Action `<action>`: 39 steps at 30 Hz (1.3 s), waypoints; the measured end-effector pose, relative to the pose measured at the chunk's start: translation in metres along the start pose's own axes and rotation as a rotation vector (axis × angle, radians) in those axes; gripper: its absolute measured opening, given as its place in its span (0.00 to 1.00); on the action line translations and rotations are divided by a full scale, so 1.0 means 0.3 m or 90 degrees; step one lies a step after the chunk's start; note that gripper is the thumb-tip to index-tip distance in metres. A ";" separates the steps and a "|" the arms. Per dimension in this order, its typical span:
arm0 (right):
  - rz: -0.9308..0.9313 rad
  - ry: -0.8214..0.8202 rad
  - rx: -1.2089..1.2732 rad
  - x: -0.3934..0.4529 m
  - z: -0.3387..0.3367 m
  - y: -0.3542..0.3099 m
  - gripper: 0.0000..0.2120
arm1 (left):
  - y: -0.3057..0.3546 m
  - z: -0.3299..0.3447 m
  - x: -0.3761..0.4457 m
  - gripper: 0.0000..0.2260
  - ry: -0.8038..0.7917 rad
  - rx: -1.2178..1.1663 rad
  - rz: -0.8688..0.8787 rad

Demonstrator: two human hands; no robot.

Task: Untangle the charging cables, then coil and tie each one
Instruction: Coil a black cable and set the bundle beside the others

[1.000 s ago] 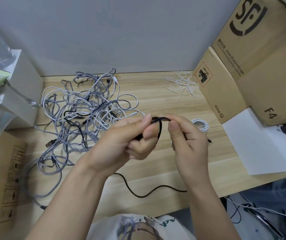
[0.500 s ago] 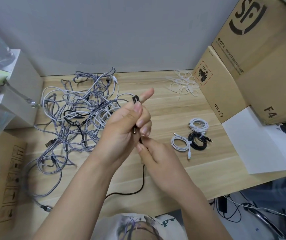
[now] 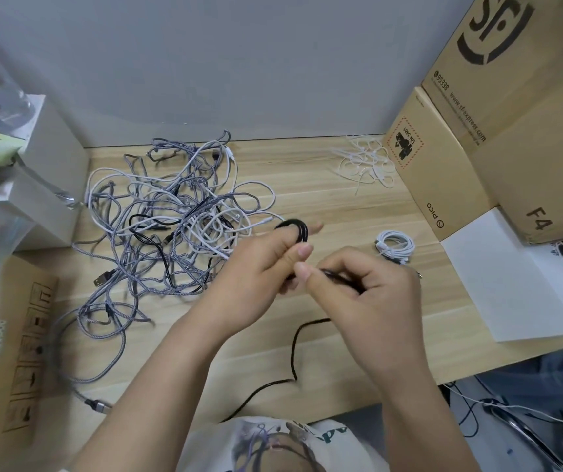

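Frame centre: we see black cable [image 3: 302, 229] looped round fingers of left hand [image 3: 263, 267], which grips the coil; right hand [image 3: 365, 294] pinches the cable's free run, tail trailing to the lower table [image 3: 307, 185] edge. Tangled cable pile [image 3: 171, 219] left of centre, 1 coiled white cable [image 3: 395, 245] right, white ties [image 3: 365, 163] upper right beside cardboard boxes [image 3: 450, 172].
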State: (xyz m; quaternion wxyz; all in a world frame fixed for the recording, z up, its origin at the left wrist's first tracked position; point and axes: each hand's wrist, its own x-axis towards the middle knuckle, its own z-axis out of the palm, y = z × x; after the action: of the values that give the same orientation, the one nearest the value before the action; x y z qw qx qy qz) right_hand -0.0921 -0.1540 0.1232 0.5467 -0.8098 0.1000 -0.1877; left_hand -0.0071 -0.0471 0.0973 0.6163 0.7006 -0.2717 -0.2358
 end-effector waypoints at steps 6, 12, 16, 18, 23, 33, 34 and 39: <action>-0.029 0.086 0.048 0.022 -0.011 0.011 0.06 | 0.045 -0.003 -0.004 0.15 -0.137 -0.176 -0.071; -0.047 0.116 0.115 0.055 -0.021 0.012 0.07 | 0.045 -0.045 -0.012 0.16 -0.215 -0.277 -0.074; -0.033 0.079 0.093 0.076 -0.021 0.021 0.05 | 0.047 -0.054 -0.022 0.10 -0.229 -0.453 -0.024; -0.001 0.016 0.117 0.078 -0.008 0.029 0.08 | 0.053 -0.050 -0.017 0.09 -0.201 -0.531 0.002; 0.101 -0.172 0.066 0.048 0.038 0.070 0.08 | 0.082 -0.050 0.009 0.11 -0.060 -0.584 0.076; 0.091 -0.249 -0.198 0.022 0.045 0.063 0.11 | 0.059 -0.009 0.023 0.15 0.128 -0.366 0.016; 0.086 -0.258 -0.215 0.019 0.045 0.061 0.10 | 0.063 -0.010 0.025 0.17 0.136 -0.379 0.017; 0.101 -0.302 -0.313 0.031 0.043 0.045 0.11 | 0.076 -0.012 0.024 0.17 0.173 -0.478 0.020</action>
State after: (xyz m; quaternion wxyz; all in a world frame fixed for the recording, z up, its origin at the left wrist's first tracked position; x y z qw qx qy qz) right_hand -0.0779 -0.1515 0.1083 0.3562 -0.9280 0.0752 0.0788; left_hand -0.0015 -0.0515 0.1204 0.8631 0.4474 -0.0934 -0.2148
